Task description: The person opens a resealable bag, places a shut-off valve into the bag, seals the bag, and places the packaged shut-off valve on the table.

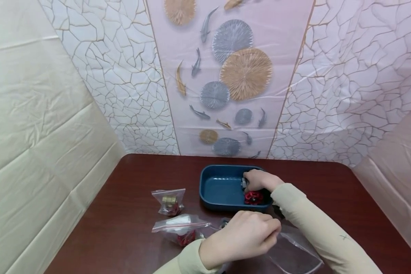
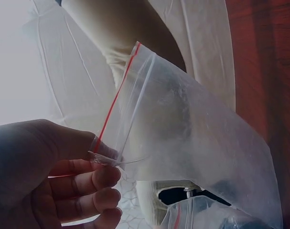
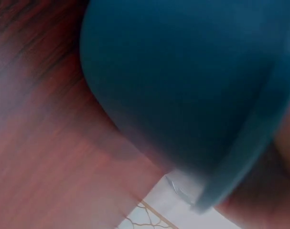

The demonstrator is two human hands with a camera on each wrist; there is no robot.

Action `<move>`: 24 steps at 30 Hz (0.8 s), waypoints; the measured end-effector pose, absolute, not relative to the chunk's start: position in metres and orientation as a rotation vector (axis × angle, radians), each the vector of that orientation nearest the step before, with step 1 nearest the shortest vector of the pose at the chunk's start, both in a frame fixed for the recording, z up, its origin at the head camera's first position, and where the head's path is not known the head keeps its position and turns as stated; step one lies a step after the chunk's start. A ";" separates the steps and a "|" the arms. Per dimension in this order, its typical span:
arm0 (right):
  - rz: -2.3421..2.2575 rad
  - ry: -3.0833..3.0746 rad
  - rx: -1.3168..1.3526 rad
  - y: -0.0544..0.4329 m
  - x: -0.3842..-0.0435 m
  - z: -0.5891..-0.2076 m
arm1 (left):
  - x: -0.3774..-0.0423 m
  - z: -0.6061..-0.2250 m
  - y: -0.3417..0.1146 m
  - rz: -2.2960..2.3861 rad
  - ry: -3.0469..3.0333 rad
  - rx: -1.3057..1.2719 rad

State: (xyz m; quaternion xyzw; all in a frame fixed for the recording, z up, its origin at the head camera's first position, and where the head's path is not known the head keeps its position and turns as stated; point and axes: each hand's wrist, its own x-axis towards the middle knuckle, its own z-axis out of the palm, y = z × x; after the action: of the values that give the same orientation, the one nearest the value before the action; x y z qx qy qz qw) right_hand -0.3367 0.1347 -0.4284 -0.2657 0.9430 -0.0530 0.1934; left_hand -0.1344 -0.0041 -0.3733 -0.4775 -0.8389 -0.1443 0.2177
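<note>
My right hand (image 1: 259,180) reaches into the right side of a blue tray (image 1: 222,206) and holds a valve with a red handwheel (image 1: 253,198). A silvery metal end of it shows beside the fingers, and the hand covers its middle. In the left wrist view, my left hand (image 2: 70,176) pinches the corner of a clear zip bag (image 2: 183,119) with a red seal line between thumb and forefinger. The bag hangs with nothing seen inside and spreads below the right forearm in the head view. The right wrist view shows mostly the tray's outer wall (image 3: 173,86).
Left of the tray lies a small zip bag (image 1: 172,202) with a brass and red part. Nearer stands another zip bag (image 1: 181,228) with a red handwheel inside, partly behind the left hand. The brown table (image 1: 130,198) ends at a patterned cloth backdrop (image 1: 143,114).
</note>
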 end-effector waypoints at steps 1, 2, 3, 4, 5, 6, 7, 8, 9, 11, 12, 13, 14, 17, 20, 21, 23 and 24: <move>-0.142 2.654 -0.750 0.135 -0.336 -0.427 | -0.134 -0.374 -0.004 -0.405 -2.324 -1.328; -0.130 2.670 -0.758 0.134 -0.335 -0.426 | -0.134 -0.374 -0.003 -0.406 -2.323 -1.330; -0.111 2.694 -0.769 0.134 -0.334 -0.424 | -0.133 -0.374 -0.003 -0.402 -2.320 -1.332; -0.087 2.728 -0.779 0.134 -0.333 -0.423 | -0.133 -0.374 -0.003 -0.402 -2.319 -1.333; -0.057 2.768 -0.790 0.134 -0.332 -0.423 | -0.132 -0.374 -0.003 -0.403 -2.317 -1.334; -0.028 2.810 -0.800 0.134 -0.330 -0.422 | -0.132 -0.374 -0.003 -0.408 -2.316 -1.337; -0.004 2.855 -0.809 0.134 -0.328 -0.421 | -0.132 -0.374 -0.003 -0.412 -2.317 -1.340; 0.018 2.901 -0.821 0.134 -0.327 -0.420 | -0.132 -0.374 -0.003 -0.406 -2.312 -1.336; 0.036 2.947 -0.830 0.135 -0.325 -0.419 | -0.132 -0.374 -0.003 -0.407 -2.310 -1.335; 0.050 3.023 -0.842 0.136 -0.321 -0.417 | -0.132 -0.374 -0.003 -0.414 -2.308 -1.336; 0.042 3.054 -0.850 0.136 -0.319 -0.416 | -0.133 -0.374 -0.003 -0.410 -2.304 -1.333; 0.035 3.080 -0.862 0.137 -0.317 -0.416 | -0.132 -0.374 -0.003 -0.409 -2.303 -1.330; 0.029 3.104 -0.873 0.139 -0.314 -0.416 | -0.132 -0.375 -0.002 -0.405 -2.299 -1.326; 0.025 3.152 -0.901 0.141 -0.308 -0.418 | -0.132 -0.376 -0.001 -0.396 -2.285 -1.319; 0.044 3.183 -0.913 0.143 -0.303 -0.420 | -0.132 -0.377 0.000 -0.398 -2.278 -1.328; 0.053 3.191 -0.912 0.143 -0.301 -0.420 | -0.132 -0.376 0.000 -0.401 -2.279 -1.334; 0.069 3.201 -0.914 0.144 -0.298 -0.420 | -0.132 -0.375 0.000 -0.412 -2.294 -1.353; 0.071 3.198 -0.917 0.144 -0.296 -0.419 | -0.132 -0.375 0.001 -0.413 -2.296 -1.359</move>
State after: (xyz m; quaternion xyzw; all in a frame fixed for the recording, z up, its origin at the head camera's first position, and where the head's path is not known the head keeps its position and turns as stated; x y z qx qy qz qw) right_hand -0.2958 0.1437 -0.4192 -0.2744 0.9569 0.0213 -0.0929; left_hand -0.1320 0.0006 -0.3751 -0.4910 -0.8299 -0.1494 0.2191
